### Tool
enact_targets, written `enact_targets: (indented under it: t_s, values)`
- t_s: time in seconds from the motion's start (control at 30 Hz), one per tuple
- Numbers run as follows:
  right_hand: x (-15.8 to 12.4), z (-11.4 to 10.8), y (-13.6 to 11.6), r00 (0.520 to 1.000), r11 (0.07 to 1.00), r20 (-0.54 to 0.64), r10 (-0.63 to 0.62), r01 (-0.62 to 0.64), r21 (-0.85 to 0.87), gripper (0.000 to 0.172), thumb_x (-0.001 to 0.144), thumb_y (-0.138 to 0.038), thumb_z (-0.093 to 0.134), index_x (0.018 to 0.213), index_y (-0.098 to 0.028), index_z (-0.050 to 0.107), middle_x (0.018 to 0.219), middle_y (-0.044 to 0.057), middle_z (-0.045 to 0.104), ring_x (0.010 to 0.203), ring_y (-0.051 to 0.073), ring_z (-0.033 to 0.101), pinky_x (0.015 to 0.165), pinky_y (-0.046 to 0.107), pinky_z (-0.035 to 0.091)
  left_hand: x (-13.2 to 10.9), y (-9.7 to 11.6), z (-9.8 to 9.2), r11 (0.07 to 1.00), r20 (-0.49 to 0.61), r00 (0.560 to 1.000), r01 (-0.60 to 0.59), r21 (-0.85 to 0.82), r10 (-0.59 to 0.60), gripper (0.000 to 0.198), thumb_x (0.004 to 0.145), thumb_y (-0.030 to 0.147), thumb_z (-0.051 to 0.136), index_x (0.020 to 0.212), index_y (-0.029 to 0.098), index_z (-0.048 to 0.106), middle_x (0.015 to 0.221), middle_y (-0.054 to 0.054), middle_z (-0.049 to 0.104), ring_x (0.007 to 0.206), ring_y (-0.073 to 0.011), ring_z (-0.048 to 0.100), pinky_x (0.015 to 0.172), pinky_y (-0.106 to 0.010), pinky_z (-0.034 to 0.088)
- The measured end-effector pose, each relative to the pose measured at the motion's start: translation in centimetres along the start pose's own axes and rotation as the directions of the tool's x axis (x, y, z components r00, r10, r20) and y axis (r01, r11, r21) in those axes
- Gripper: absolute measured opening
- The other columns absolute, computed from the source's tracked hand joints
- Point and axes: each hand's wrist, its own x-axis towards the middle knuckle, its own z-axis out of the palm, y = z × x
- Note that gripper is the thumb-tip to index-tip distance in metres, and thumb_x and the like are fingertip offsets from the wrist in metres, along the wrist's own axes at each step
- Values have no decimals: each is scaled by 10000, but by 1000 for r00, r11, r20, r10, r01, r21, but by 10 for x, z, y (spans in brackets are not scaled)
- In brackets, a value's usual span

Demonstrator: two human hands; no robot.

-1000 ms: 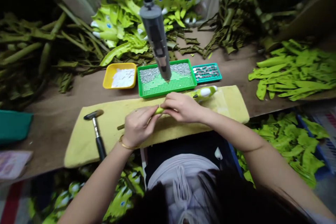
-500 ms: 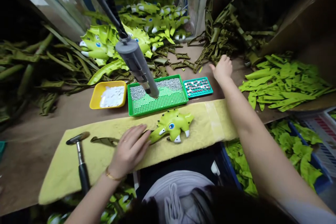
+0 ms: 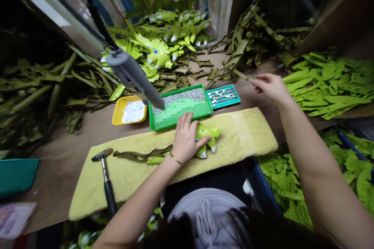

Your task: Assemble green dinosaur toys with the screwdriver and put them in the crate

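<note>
On the yellow towel [image 3: 131,186] lies a lime-green horned dinosaur head piece [image 3: 214,134] with blue eyes and white horns. My left hand [image 3: 187,138] rests over it with fingers stretched out, hiding its left part. A long dark olive plastic strip [image 3: 140,155] runs leftward from under that hand, alongside a narrow lime-green part [image 3: 156,160]. My right hand [image 3: 269,87] is raised over the table beyond the towel, its thumb and fingers pinching the end of a thin olive plastic strip [image 3: 244,76]. A hammer [image 3: 107,183] with a black handle lies at the towel's left end.
Behind the towel stand a yellow tub [image 3: 116,114] of white pieces, a green perforated tray [image 3: 154,125] of small metal parts and a teal tray [image 3: 238,98] of metal discs. A grey tool [image 3: 136,79] hangs above. Heaps of olive strips [image 3: 242,46] and lime parts [image 3: 333,85] lie around.
My left hand has moved right, from the strip onto the dinosaur head. My right hand has come back nearer and to the right, now with an olive strip in its fingers. The view has shifted.
</note>
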Motion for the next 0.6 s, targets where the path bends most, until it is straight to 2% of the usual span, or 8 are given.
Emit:
enact_targets:
  t_s: [0.07,0.13,0.3,0.4,0.47,0.5,0.57,0.6]
  values:
    - [-4,5,-5,994,950,40,101,-108,292,228,727,-315,731,861,-157,636,692,31,638,582,152,618,587,361,582,0,2,-4,999,2,1000,-21,-25,21,533,803,566,663,1078,118,569,1414,-261,481,1369,-405,417,1118,-573,372]
    - [-1,16,-14,986,868,104,129,-164,469,216,736,-319,746,796,-154,619,690,28,637,609,149,643,558,317,582,2,5,-5,998,21,999,-23,-63,24,526,800,575,664,1064,133,556,1415,-258,483,1334,-384,466,1085,-546,419]
    - [45,53,-56,972,609,194,134,-235,758,160,908,-312,554,837,-174,594,847,34,684,744,114,680,651,262,611,9,12,-3,992,113,994,14,-125,0,517,786,565,688,1053,152,530,1358,-234,548,1275,-344,536,1028,-519,477]
    - [68,72,-86,970,475,225,97,-244,846,222,963,-331,449,859,-193,588,880,19,690,818,97,689,706,232,616,10,15,-4,992,140,990,22,-127,-3,515,778,563,699,1043,158,522,1324,-227,574,1245,-333,563,1012,-508,494]
    - [62,81,-100,949,469,317,-4,-278,838,224,960,-358,456,879,-203,598,889,17,704,853,105,693,733,241,621,9,15,-6,991,142,990,13,-132,5,516,772,565,705,1035,161,519,1304,-226,587,1224,-327,581,996,-497,508]
    - [53,85,-105,919,492,388,-67,-308,815,200,945,-353,488,882,-202,603,891,21,713,863,113,695,747,256,624,8,15,-7,991,138,990,8,-136,11,519,768,566,709,1034,163,519,1294,-224,593,1214,-323,588,990,-493,513]
    - [28,93,-106,820,560,552,-151,-390,731,120,901,-283,554,867,-182,608,904,40,728,878,136,699,786,302,624,8,15,-11,989,131,991,-6,-148,26,524,758,575,714,1024,167,521,1288,-216,597,1201,-320,597,982,-488,519]
    - [15,98,-104,769,594,622,-148,-434,678,91,882,-239,563,848,-166,605,897,52,730,867,143,699,799,322,620,8,15,-13,988,131,991,-16,-153,36,523,752,584,714,1011,171,524,1293,-212,594,1198,-321,597,977,-489,521]
